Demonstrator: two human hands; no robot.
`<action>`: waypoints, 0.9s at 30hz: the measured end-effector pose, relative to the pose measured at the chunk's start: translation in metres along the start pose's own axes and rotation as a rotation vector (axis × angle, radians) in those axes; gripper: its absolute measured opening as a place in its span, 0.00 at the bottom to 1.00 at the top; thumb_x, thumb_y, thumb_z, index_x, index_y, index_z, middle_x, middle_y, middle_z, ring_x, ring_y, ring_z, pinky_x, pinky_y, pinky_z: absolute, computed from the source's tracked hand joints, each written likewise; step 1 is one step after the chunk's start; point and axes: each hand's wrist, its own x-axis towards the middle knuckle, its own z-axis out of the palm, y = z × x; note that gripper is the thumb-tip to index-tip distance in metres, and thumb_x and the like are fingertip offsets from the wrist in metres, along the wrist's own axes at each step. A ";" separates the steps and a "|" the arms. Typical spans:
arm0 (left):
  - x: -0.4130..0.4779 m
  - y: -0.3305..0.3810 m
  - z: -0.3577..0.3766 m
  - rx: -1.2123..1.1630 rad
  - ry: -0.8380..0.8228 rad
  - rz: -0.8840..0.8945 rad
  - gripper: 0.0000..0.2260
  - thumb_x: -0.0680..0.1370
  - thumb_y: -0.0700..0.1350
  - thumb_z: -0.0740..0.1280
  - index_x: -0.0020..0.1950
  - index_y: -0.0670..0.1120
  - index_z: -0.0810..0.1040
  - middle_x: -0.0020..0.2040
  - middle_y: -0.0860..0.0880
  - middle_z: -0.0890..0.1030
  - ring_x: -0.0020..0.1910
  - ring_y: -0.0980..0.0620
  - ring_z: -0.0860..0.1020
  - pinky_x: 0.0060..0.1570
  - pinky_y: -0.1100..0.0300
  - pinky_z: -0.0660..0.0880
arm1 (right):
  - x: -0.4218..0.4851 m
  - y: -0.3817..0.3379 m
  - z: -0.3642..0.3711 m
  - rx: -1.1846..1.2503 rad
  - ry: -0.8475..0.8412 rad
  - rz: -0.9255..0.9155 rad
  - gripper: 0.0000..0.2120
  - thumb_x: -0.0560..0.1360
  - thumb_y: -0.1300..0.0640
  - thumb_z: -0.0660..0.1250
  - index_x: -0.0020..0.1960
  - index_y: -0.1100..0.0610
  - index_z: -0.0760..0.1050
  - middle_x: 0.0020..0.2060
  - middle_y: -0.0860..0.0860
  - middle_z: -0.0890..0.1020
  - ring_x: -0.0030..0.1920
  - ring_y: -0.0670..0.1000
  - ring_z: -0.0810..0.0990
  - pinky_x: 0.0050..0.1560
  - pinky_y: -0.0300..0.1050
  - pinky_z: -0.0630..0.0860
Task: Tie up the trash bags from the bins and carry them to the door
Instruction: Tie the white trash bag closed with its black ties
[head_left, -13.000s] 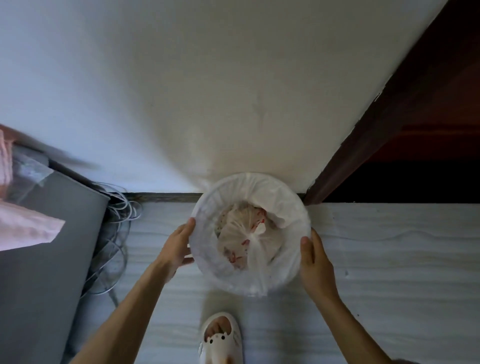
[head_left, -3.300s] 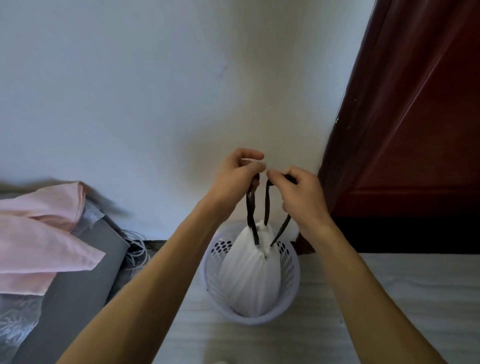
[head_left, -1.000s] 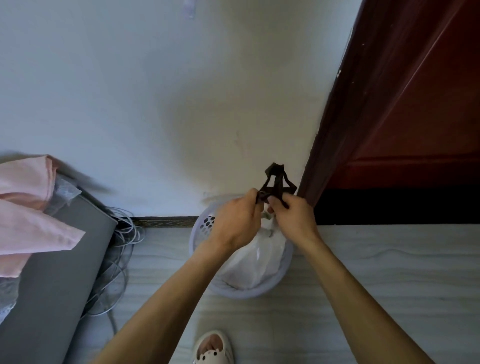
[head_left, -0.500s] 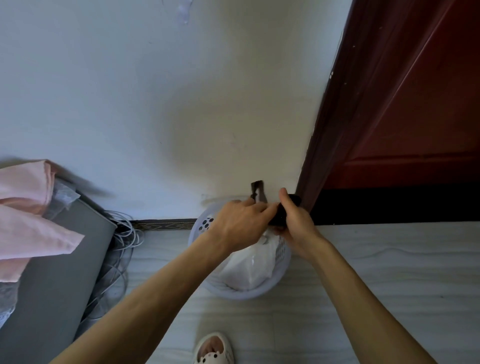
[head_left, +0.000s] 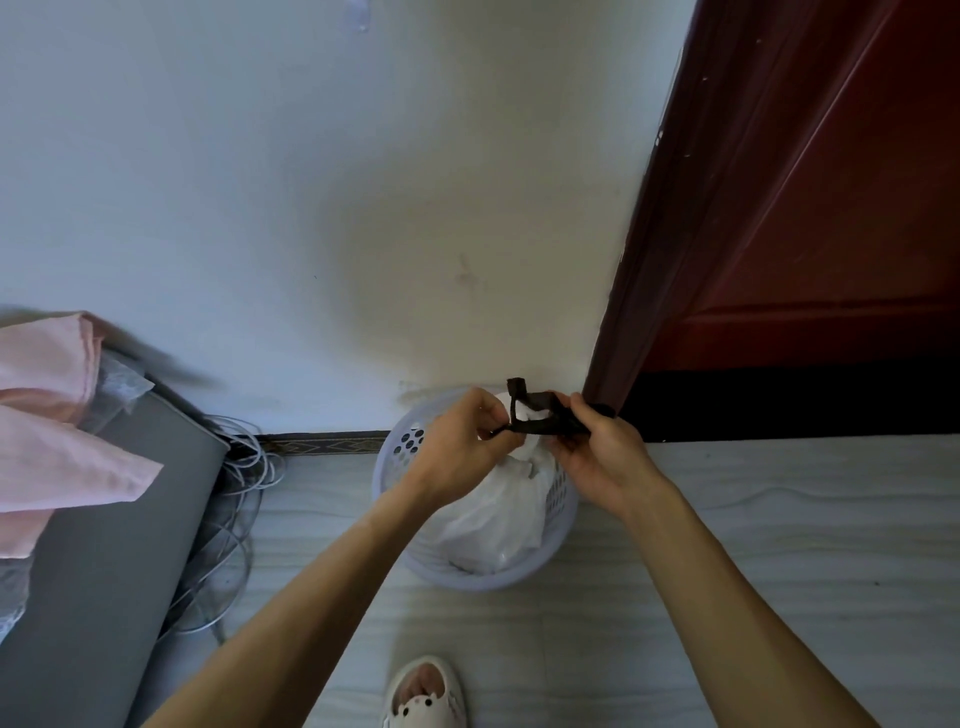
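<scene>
A white trash bag (head_left: 498, 514) stands gathered inside a round white perforated bin (head_left: 400, 447) on the floor against the wall. Black drawstrings (head_left: 540, 415) come out of the bag's neck. My left hand (head_left: 462, 447) pinches one end of the strings on the left. My right hand (head_left: 597, 452) grips the other end on the right, and the strings stretch between the two hands just above the bin. A short loop of string sticks up behind my fingers.
A dark red door (head_left: 810, 208) and its frame stand right of the bin. At the left are a grey mattress (head_left: 93, 519) with pink cloth (head_left: 57, 415) and tangled white cables (head_left: 239, 499). My foot in a white slipper (head_left: 423, 696) is below the bin.
Earlier the bag lined the open bin. Its neck is now gathered by the drawstrings. In the last second my hands moved slightly apart, drawing the black strings sideways between them.
</scene>
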 end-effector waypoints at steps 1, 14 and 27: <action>0.001 0.000 -0.002 0.032 -0.045 -0.027 0.09 0.74 0.47 0.72 0.49 0.52 0.73 0.45 0.53 0.84 0.45 0.54 0.81 0.49 0.56 0.77 | -0.001 0.000 0.000 0.026 -0.016 0.004 0.11 0.82 0.60 0.61 0.52 0.65 0.81 0.48 0.59 0.86 0.50 0.54 0.85 0.46 0.45 0.82; 0.013 0.011 -0.029 0.013 -0.241 0.000 0.08 0.80 0.40 0.64 0.54 0.45 0.83 0.42 0.51 0.83 0.38 0.62 0.78 0.43 0.69 0.74 | -0.022 0.000 -0.001 0.077 -0.279 0.045 0.15 0.82 0.59 0.58 0.47 0.62 0.82 0.40 0.55 0.84 0.39 0.48 0.85 0.37 0.40 0.81; 0.010 0.015 -0.016 0.495 -0.146 0.240 0.12 0.79 0.41 0.60 0.59 0.49 0.78 0.52 0.50 0.75 0.53 0.53 0.71 0.50 0.63 0.66 | -0.006 0.010 0.008 -0.503 -0.047 -0.040 0.17 0.72 0.45 0.73 0.37 0.59 0.80 0.32 0.53 0.77 0.41 0.54 0.77 0.45 0.49 0.75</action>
